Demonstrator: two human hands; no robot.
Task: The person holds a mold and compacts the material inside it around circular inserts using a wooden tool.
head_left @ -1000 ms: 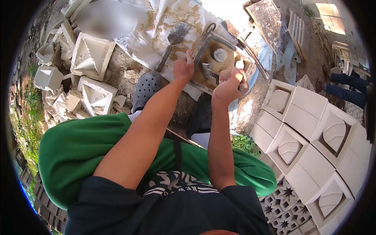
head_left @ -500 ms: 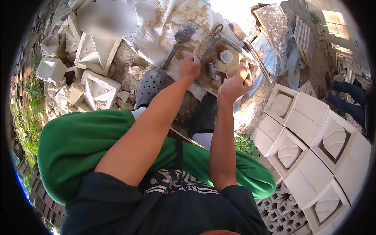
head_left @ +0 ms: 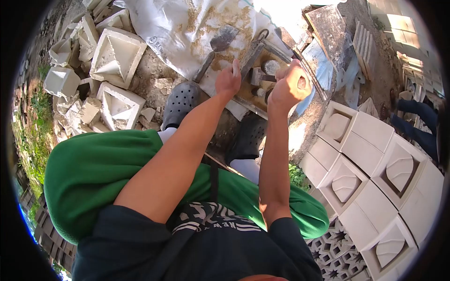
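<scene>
My right hand (head_left: pixel 287 88) is closed around the handle of a hammer, whose metal head (head_left: pixel 255 76) points left over a rectangular mould (head_left: pixel 249 62). The mould has a dark frame and sandy material inside. A round grey disc (head_left: pixel 270 67) lies in it, partly behind the hammer. My left hand (head_left: pixel 228 82) is at the mould's left side, closed against the frame edge with its thumb up; some of its fingers are hidden. A trowel (head_left: pixel 223 38) with a long handle lies on the white sheet just beyond my left hand.
Broken cast blocks (head_left: pixel 117 56) are heaped at the left. A white plastic sheet (head_left: pixel 164 35) covers the ground ahead. Finished blocks (head_left: pixel 370 164) stand stacked at the right. Boards (head_left: pixel 326 35) lean at the back right. Another person's legs (head_left: pixel 419 117) show at the far right.
My right hand has moved up and slightly right with the hammer, and the wrist has turned. The hammer head now sits a little higher over the mould. My left hand stays almost still.
</scene>
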